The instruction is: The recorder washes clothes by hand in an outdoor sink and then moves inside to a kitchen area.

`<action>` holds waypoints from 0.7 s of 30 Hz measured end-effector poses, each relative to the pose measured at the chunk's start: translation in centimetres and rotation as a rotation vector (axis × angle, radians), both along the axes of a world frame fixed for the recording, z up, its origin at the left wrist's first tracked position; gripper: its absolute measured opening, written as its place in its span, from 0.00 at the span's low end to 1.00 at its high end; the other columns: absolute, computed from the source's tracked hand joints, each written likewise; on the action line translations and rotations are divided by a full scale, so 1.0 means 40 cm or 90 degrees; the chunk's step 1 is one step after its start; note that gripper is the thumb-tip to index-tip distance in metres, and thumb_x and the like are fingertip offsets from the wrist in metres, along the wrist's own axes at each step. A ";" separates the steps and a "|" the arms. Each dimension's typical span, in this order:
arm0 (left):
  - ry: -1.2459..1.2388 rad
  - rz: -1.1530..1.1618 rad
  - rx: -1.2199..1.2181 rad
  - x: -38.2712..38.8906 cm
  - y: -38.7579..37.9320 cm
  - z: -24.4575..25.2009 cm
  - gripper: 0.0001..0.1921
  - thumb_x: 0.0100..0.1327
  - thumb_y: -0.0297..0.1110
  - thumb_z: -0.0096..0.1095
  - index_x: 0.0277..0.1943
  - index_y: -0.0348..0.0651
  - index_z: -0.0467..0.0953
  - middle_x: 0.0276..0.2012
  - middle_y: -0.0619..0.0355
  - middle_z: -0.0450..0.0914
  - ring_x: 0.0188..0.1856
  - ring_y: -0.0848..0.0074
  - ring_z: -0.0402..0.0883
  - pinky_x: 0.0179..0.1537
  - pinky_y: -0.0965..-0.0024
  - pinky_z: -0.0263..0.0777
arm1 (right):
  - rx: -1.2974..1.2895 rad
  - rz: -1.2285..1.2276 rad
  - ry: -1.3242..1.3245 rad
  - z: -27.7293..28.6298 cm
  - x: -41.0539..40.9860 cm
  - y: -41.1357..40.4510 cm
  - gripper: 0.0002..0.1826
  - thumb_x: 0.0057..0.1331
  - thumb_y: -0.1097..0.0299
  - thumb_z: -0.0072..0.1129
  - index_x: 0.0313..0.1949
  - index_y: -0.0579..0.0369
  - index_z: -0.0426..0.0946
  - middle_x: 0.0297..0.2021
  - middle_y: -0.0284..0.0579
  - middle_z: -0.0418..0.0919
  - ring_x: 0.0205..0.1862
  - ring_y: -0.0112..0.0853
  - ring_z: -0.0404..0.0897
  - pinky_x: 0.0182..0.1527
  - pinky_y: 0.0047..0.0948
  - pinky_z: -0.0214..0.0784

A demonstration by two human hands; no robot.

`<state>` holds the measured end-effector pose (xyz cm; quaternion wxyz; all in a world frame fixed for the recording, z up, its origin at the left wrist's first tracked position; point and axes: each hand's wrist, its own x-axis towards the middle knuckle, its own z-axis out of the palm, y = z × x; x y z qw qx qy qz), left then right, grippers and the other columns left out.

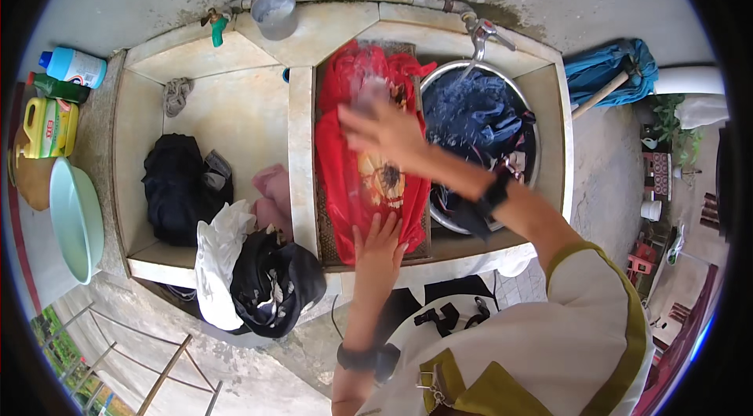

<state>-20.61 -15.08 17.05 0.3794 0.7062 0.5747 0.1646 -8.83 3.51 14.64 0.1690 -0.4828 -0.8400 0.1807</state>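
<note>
A wet red garment with a printed picture on it lies spread over a brown textured washboard slab in the middle of the washing trough. My left hand rests flat on the garment's near end, fingers apart. Over its upper half is my right hand, blurred by motion, with its fingers spread. A greyish blur beside those fingers is too smeared to identify. To the right, a metal basin holds soaked dark blue clothes under a running metal tap.
The left basin contains a black garment and pink cloth. White cloth and black cloth hang over its front edge. A grey cup stands on the back ledge. Bottles and a pale green basin are at left.
</note>
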 end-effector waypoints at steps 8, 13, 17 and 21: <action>0.028 -0.054 0.043 0.031 0.002 -0.016 0.15 0.58 0.32 0.57 0.49 0.44 0.75 0.61 0.57 0.66 0.66 0.63 0.57 0.64 0.39 0.41 | 0.226 -0.177 -0.104 -0.051 0.147 0.206 0.24 0.61 0.49 0.52 0.58 0.29 0.67 0.33 0.51 0.70 0.32 0.44 0.75 0.30 0.39 0.68; 0.097 -0.035 0.060 0.014 -0.023 -0.028 0.11 0.57 0.34 0.58 0.44 0.47 0.78 0.62 0.57 0.65 0.68 0.58 0.53 0.63 0.34 0.36 | -0.003 0.042 -0.091 0.040 0.085 -0.074 0.22 0.59 0.50 0.55 0.54 0.28 0.72 0.38 0.49 0.73 0.34 0.40 0.78 0.36 0.36 0.73; 0.089 -0.029 0.090 0.039 -0.024 -0.033 0.10 0.57 0.35 0.58 0.42 0.50 0.79 0.63 0.56 0.63 0.69 0.57 0.51 0.62 0.31 0.30 | 0.112 0.106 0.028 -0.005 0.131 -0.127 0.24 0.56 0.48 0.57 0.53 0.29 0.72 0.33 0.48 0.71 0.37 0.40 0.78 0.36 0.34 0.72; 0.055 -0.066 0.096 0.060 -0.006 -0.006 0.11 0.57 0.35 0.58 0.43 0.52 0.79 0.63 0.56 0.63 0.69 0.56 0.51 0.60 0.29 0.28 | 0.159 -0.245 -0.120 -0.041 0.138 0.201 0.25 0.58 0.47 0.55 0.56 0.31 0.69 0.35 0.51 0.72 0.38 0.42 0.76 0.34 0.40 0.70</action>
